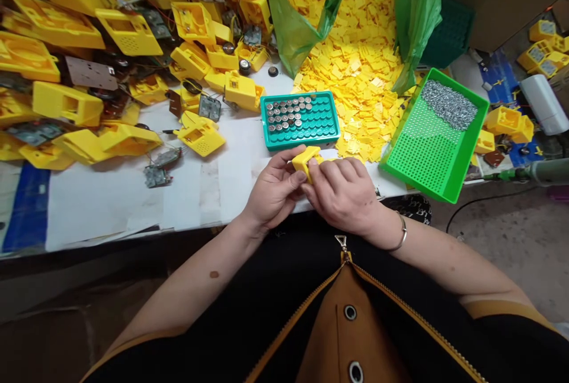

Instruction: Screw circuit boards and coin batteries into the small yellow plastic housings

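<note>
Both hands meet at the table's front edge around a small yellow plastic housing [303, 159]. My left hand [274, 190] grips its left side between thumb and fingers. My right hand [344, 193] is closed over its right side, the thumb pressed against it; the fingertips are partly hidden, so I cannot tell whether they hold another small piece. Just beyond the hands lies a teal tray [302, 141] with round pockets, several of them filled with small round silvery parts. Loose yellow plastic pieces [355, 74] spread behind and to the right of the tray.
Yellow housings with wires and grey mechanisms [208, 107] crowd the left and back. A green plastic bag [306, 27] stands open around the yellow pieces. To the right, a green basket [427, 175] holds small metal parts [448, 104]. A grey cylindrical tool [551, 172] lies at far right.
</note>
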A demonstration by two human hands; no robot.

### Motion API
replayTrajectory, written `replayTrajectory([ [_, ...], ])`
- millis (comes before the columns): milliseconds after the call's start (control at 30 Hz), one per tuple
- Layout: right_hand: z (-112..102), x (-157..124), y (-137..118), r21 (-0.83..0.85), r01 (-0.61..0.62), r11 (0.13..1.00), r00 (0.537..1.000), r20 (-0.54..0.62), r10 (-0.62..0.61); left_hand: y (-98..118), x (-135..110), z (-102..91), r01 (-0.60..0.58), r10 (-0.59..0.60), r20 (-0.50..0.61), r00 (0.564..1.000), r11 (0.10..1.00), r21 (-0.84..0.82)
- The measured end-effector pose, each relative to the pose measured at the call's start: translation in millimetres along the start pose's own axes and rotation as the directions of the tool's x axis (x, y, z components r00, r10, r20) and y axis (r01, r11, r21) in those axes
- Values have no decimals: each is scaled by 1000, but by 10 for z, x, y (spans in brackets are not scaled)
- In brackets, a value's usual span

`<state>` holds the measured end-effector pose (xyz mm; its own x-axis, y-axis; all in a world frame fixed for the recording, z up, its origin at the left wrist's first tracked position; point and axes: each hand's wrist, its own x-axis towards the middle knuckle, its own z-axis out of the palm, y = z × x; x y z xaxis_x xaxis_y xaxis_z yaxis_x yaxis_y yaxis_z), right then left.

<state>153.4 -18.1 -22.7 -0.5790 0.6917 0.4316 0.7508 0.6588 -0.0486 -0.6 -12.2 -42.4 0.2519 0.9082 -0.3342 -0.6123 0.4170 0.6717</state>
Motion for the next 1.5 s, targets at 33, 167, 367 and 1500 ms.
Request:
replayTrajectory([
  [33,13,-7,13,-17,44,999,999,27,-43,13,0,-10,29,-29,5,1000,1000,-5],
  [167,43,-27,112,72,41,997,998,-52,-37,52,-13,-31,84,-84,-4,996,994,-66],
  [367,58,-114,208,207,-25,978,960,-267,81,50,-45,-34,106,-105,22,994,992,-70],
  [1500,227,-427,406,352,-107,930,934,-285,216,95,-4,214,158,-121,-200,972,971,182],
])
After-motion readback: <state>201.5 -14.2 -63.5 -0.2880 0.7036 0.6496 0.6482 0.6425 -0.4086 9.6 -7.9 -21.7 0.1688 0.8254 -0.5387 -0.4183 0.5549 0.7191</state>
